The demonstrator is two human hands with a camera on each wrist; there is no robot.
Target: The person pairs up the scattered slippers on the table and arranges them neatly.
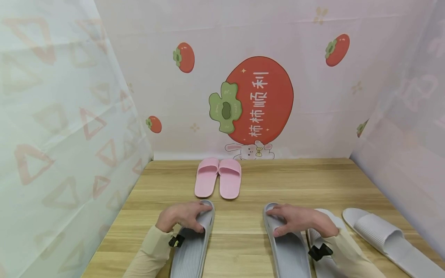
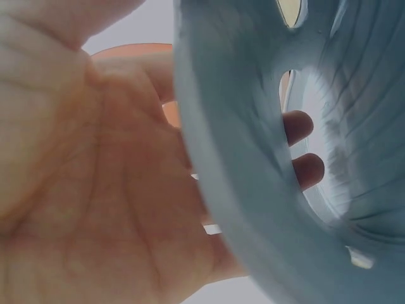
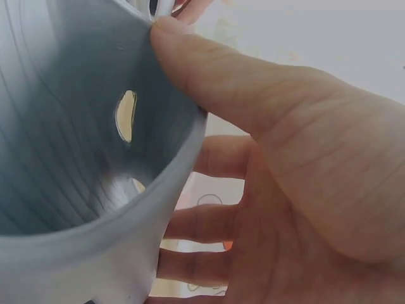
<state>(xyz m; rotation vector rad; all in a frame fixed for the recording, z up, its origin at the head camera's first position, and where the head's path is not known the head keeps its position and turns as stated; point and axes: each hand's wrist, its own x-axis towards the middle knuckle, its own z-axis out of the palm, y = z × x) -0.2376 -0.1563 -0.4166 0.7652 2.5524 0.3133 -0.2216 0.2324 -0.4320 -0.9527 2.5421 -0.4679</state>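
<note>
While both arms in beige sleeves reach forward over the light wood-grained tabletop, each hand holds the front of a long grey moulded slipper. The left hand is bent around the upper of the left grey slipper, its thumb at the opening of the strap and its other fingers stretched across toward the toe; in the left wrist view the palm faces the strap's rim, and two fingertips show through a gap in the moulded material. This slipper points toward the far edge, on the side nearer the tabletop's left edge. The right hand grasps the right grey slipper in much the same way: the right wrist view shows the thumb lying on the rim of the strap, with the other fingers spaced apart behind its outer side. That slipper also points to the far edge, well apart from the first, with bare wood between them. Whether either sole lies flat I cannot tell. Toward the right edge are two pale whitish-grey slippers with ribbed straps, one partly hidden by the right forearm, the other slanting. A pair of pink open-toed slippers stands side by side at the far edge, left of its middle.
</note>
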